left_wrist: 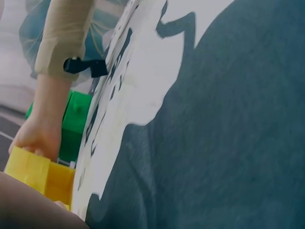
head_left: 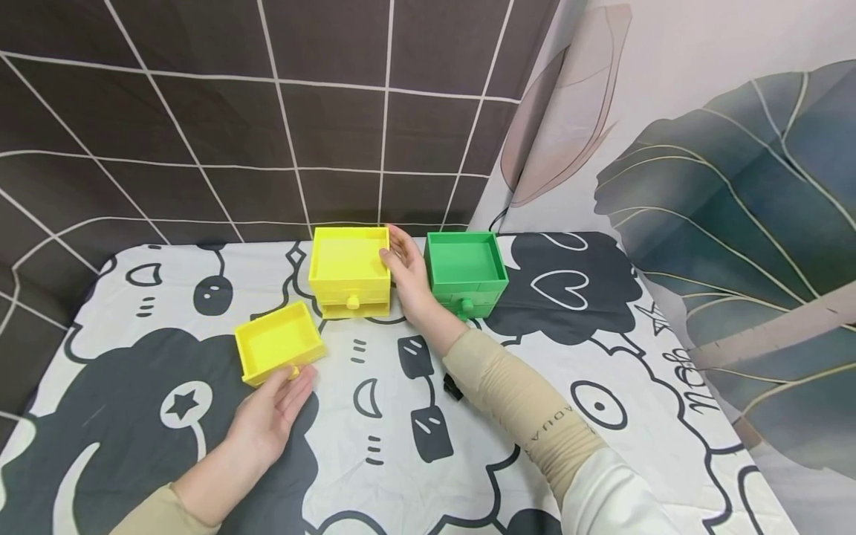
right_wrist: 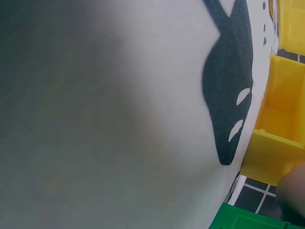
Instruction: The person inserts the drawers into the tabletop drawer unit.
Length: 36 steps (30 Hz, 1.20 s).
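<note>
A small yellow drawer (head_left: 279,343) with a round knob is tilted in the head view. My left hand (head_left: 266,417) pinches it at the knob, thumb on one side and fingers on the other. Behind it to the right stands a yellow drawer box (head_left: 349,256), its top an open tray above a front with a knob. Its lower slot (right_wrist: 283,107) is open and hollow in the right wrist view. My right hand (head_left: 411,279) grips the box's right side, thumb at the top rim; the other fingers are partly hidden.
Right of my right hand stands a similar green drawer box (head_left: 467,260) with a green knob. A small black object (head_left: 452,386) shows beside the right sleeve. Under everything lies a black-and-white patterned cloth (head_left: 364,475); a dark checked cloth (head_left: 221,119) rises behind.
</note>
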{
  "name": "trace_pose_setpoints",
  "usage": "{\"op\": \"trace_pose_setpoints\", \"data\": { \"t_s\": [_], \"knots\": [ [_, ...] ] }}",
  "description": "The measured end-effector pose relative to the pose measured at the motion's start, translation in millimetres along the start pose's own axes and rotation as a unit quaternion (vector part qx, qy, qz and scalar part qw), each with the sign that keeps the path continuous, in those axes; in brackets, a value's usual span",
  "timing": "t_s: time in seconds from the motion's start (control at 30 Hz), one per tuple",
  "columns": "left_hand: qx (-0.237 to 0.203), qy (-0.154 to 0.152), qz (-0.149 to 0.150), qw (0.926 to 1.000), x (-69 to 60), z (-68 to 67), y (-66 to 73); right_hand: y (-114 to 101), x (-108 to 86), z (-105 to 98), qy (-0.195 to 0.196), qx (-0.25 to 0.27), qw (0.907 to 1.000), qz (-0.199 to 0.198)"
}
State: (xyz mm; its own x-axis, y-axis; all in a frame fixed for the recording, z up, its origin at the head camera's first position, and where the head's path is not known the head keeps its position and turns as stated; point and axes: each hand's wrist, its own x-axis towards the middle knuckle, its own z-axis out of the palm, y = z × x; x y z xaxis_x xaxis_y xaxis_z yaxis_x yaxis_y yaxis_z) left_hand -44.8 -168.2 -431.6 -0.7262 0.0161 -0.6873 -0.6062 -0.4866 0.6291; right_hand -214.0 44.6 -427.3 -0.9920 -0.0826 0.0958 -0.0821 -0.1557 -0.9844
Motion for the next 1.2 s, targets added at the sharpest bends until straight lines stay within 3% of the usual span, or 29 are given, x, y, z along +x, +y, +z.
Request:
{"op": "trace_pose_setpoints", "data": {
  "t_s": [0.7, 1.2],
  "knots": [
    [0.037, -0.036, 0.008, 0.9986, -1.8, 20.8, -22.0, -1.1, 0.2, 1.1, 0.005, 0.0, 1.0, -0.001],
    [0.055, -0.048, 0.022, 0.9971, -0.2, 38.8, -29.5, -1.4, -1.7, 0.8, 0.001, -0.005, 1.0, 0.0]
  ]
}}
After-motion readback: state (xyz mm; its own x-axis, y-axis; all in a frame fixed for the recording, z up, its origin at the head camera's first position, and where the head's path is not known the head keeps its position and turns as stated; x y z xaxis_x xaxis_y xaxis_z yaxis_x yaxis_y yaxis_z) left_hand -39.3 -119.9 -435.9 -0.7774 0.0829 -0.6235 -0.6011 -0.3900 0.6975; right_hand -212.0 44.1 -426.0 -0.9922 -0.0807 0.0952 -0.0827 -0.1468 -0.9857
